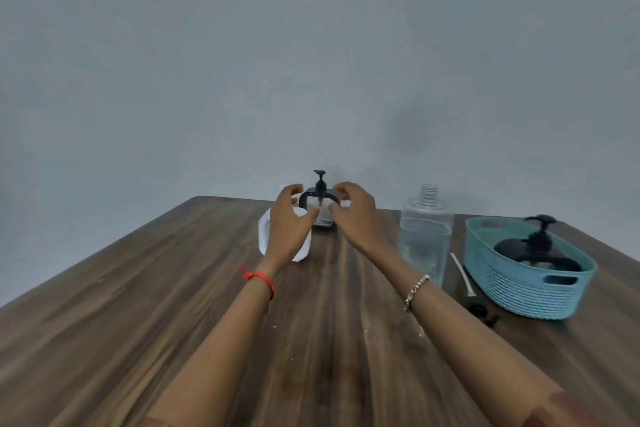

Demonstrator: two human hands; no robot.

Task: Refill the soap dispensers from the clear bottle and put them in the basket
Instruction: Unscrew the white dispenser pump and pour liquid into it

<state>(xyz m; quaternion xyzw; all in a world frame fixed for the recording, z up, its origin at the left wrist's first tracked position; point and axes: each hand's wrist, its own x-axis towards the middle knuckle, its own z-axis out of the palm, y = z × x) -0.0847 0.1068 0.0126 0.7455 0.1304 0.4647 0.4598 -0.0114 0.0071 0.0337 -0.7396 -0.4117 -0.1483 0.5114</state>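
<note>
A clear soap dispenser with a black pump top [320,199] stands far back on the wooden table [138,305]. My left hand [289,225] and my right hand [353,215] reach around it from either side, fingers spread and curled, close to its sides; contact is unclear. A white dispenser [265,236] sits just in front of it, mostly behind my left hand. The clear bottle [426,236] stands uncapped to the right, partly filled. A black-pump dispenser [536,248] lies in the teal basket [519,291] at the far right.
A loose black pump with its white tube [465,282] lies on the table between the clear bottle and the basket. A plain grey wall rises behind the table's far edge, with papers pinned high up.
</note>
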